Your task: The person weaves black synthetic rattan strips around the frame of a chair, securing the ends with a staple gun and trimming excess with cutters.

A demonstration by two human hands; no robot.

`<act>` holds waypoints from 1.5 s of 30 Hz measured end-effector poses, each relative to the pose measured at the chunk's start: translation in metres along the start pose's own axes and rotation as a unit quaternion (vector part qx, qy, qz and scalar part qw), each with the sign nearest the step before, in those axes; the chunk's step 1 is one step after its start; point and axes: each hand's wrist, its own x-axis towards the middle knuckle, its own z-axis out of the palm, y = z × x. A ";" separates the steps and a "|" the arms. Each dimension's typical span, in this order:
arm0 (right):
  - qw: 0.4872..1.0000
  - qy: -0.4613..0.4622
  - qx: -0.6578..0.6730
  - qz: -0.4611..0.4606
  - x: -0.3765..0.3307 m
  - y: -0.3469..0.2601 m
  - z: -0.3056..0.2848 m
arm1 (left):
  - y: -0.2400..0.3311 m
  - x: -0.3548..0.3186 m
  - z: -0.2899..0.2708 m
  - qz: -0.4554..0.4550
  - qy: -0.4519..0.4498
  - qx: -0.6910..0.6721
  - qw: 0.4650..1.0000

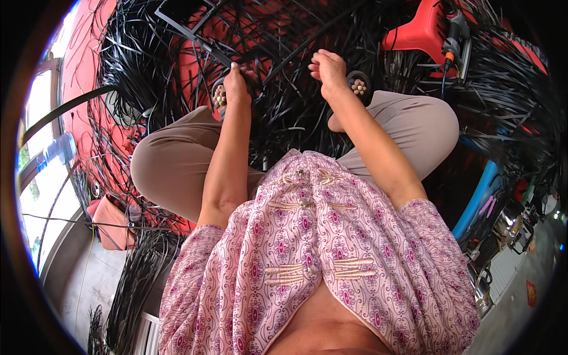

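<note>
Left hand [235,80] closed on black strip [195,42]; strip runs up-left from fist. Right hand [328,70] half-curled, grip unclear, among loose black strips [284,106], just right of left hand.

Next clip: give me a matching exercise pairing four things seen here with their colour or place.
Things:
1. left hand
2. red stool
3. trousers
4. black strips

Descriptions:
A. taupe, over bent knees
B. heaped across the floor
C. gripping a dark flat bar
D. upper right, beside a corded tool

Pairs: 1-C, 2-D, 3-A, 4-B
</note>
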 end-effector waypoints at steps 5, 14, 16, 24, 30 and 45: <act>0.993 0.094 0.023 0.065 0.077 0.017 -0.012 | 0.091 -0.089 0.057 0.070 -0.066 -0.036 0.995; 0.976 -0.016 0.215 0.029 0.137 -0.070 0.020 | 0.186 -0.180 0.050 0.088 -0.180 -0.109 0.974; 0.985 -0.069 0.157 0.030 0.094 -0.086 0.039 | 0.198 -0.160 0.015 0.081 -0.134 -0.138 0.978; 0.975 -0.202 0.076 -0.042 0.001 -0.144 0.096 | 0.301 -0.094 -0.076 -0.009 -0.169 -0.274 0.947; 0.959 -0.266 0.097 -0.025 -0.040 -0.131 0.087 | 0.320 -0.086 -0.063 0.121 0.028 -0.067 0.990; 0.978 -0.208 0.027 -0.013 -0.008 -0.155 0.135 | 0.305 -0.124 -0.004 0.368 -0.111 0.339 0.859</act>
